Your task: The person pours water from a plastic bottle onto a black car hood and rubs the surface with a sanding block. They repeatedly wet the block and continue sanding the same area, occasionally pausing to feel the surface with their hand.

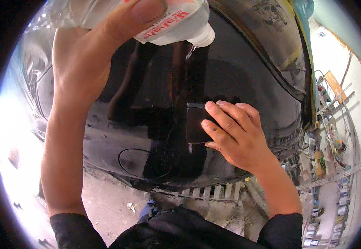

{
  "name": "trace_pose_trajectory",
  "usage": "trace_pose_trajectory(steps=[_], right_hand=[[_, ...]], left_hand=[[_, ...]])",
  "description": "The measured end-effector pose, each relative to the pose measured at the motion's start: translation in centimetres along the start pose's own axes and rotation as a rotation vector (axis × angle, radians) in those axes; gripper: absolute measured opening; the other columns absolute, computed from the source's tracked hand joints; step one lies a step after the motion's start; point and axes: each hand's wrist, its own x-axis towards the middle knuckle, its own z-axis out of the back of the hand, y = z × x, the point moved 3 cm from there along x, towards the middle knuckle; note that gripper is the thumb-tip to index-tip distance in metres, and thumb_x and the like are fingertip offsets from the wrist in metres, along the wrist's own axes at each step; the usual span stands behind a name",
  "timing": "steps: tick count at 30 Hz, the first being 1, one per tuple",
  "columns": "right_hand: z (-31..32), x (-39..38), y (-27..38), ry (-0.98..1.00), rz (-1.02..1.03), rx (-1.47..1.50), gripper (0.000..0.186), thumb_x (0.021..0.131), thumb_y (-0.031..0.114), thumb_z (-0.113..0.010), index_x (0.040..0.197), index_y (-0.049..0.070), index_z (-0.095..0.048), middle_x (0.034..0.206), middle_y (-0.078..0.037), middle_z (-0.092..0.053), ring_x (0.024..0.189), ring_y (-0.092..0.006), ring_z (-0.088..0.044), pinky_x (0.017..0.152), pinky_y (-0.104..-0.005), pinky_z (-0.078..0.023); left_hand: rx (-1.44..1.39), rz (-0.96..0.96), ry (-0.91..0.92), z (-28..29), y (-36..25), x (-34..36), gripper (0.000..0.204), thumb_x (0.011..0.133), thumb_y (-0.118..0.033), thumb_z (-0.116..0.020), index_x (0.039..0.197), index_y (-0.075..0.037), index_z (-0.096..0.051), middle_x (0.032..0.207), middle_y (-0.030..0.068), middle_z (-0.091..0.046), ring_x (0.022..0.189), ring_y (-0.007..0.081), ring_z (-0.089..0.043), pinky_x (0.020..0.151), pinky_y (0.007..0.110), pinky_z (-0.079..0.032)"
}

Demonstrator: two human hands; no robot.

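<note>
My left hand [87, 62] is closed on a clear plastic bottle [172, 31] with red lettering, held tilted over a glossy black car panel [139, 83]. A thin trickle of liquid [191, 52] comes from its open mouth. Below and right of the spout, my right hand [238, 137] rests its fingers over a dark, flat rectangular pad or sheet [195, 124] lying against the panel, gripping it near the right side. A wet streak runs down the panel left of the pad, and a round outline shows lower left.
Translucent sheeting [306, 14] hangs along the panel's upper right edge. At the right are cluttered tools, cables, boards [334, 85] and rows of small items beside a pale wall. The concrete floor [106, 199] shows below the bumper, with my foot near its lower edge.
</note>
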Motion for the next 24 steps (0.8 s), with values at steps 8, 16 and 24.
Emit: trace_pose_trajectory(steps=[8,16,24], right_hand=[[0.0,4.6,-1.5,-0.052,-0.001,-0.012,0.051,0.079,0.03,-0.076,0.126,0.015,-0.062,0.138,-0.006,-0.06,0.123,-0.0246,-0.056,0.102,-0.0454,-0.041],[0.1,4.7,-1.9,-0.03,-0.008,0.01,0.058,0.076,0.028,-0.078,0.129,0.013,-0.061,0.143,-0.007,-0.058,0.127,-0.0254,-0.054,0.102,-0.0457,-0.041],[0.5,-0.7,-0.3,-0.013,-0.007,0.021,0.063,0.076,0.029,-0.078,0.134,0.013,-0.059,0.147,-0.006,-0.056,0.129,-0.0258,-0.053,0.103,-0.0459,-0.04]], left_hand=[[-0.098,-0.158,0.161,-0.5,-0.3,0.6,0.069,0.083,-0.038,-0.086,0.131,0.004,-0.058,0.112,0.0109,-0.07,0.097,0.0194,-0.068,0.083,0.033,-0.056],[-0.097,-0.14,0.183,-0.7,0.1,0.8,0.07,0.082,-0.037,-0.087,0.132,0.004,-0.058,0.114,0.0112,-0.07,0.1,0.0198,-0.068,0.085,0.034,-0.056],[-0.1,-0.121,0.17,0.1,-0.2,0.7,0.071,0.082,-0.036,-0.087,0.132,0.004,-0.058,0.115,0.0114,-0.07,0.102,0.0201,-0.068,0.086,0.034,-0.057]])
